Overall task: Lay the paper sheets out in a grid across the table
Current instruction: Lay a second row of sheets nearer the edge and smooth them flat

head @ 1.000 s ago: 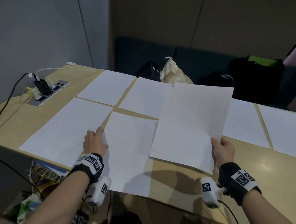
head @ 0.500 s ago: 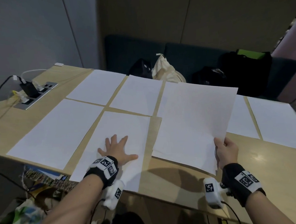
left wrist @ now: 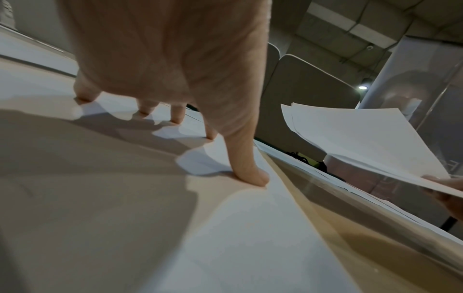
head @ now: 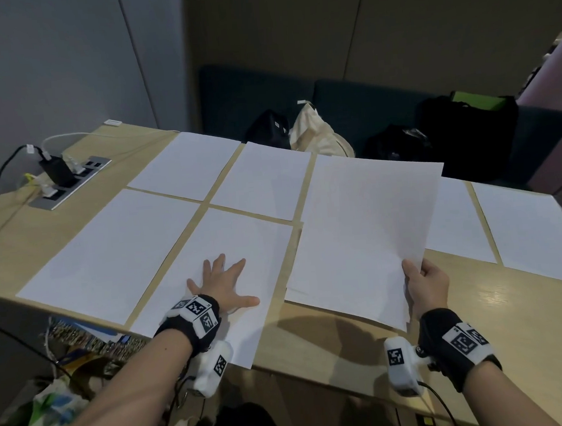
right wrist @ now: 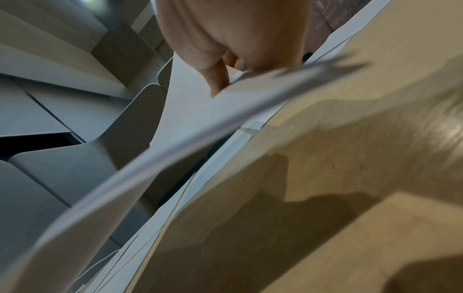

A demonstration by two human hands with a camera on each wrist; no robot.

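Several white paper sheets lie in two rows on the wooden table (head: 500, 324). My left hand (head: 223, 285) lies flat with spread fingers on the near middle sheet (head: 242, 248), whose near end hangs over the table's front edge; in the left wrist view my left hand (left wrist: 175, 119) presses its fingertips on that sheet (left wrist: 238, 237). My right hand (head: 426, 284) pinches the near right corner of a small stack of sheets (head: 364, 233), held tilted above the table. The right wrist view shows the thumb of my right hand (right wrist: 220, 79) on the stack (right wrist: 175, 154).
A power strip (head: 68, 182) with plugs and cables is set into the table's far left corner. Dark bags (head: 467, 133) and a cream cloth bag (head: 320, 133) sit on a bench behind the table. Clutter lies on the floor at the lower left.
My left hand moved from the sheet's far left corner to its near middle and flattened there; the sheet now lies squarer in the grid. My right hand keeps holding the stack.
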